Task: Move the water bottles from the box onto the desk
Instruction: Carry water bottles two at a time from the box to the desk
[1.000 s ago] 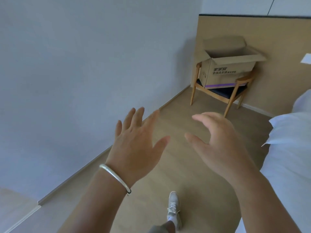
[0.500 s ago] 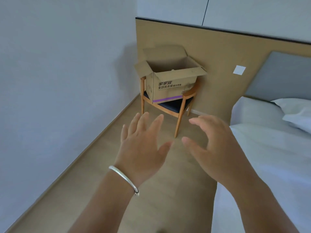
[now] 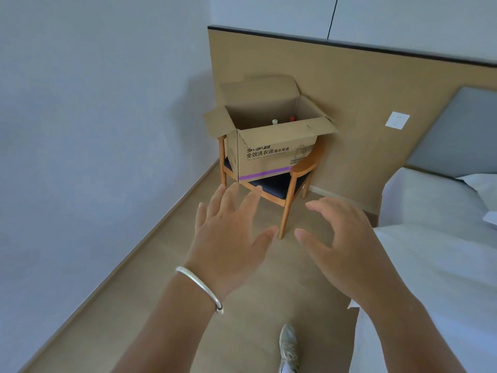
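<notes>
Box (image 3: 271,154): we see a brown cardboard carton with dark printed characters on its front and a purple stripe along the bottom edge; it stands upright on a chair seat, back against a tan wall panel.
Flaps: we see all four folded open, the rear one standing up, the left, right and front ones splayed outward.
White-capped bottle (image 3: 274,121): we make out only its cap, poking just above the front rim, left of centre inside the box.
Red-capped bottle (image 3: 292,119): we see only the cap, just to the right of the white one, also inside the box.
Bottle bodies: hidden from us by the front wall.
</notes>
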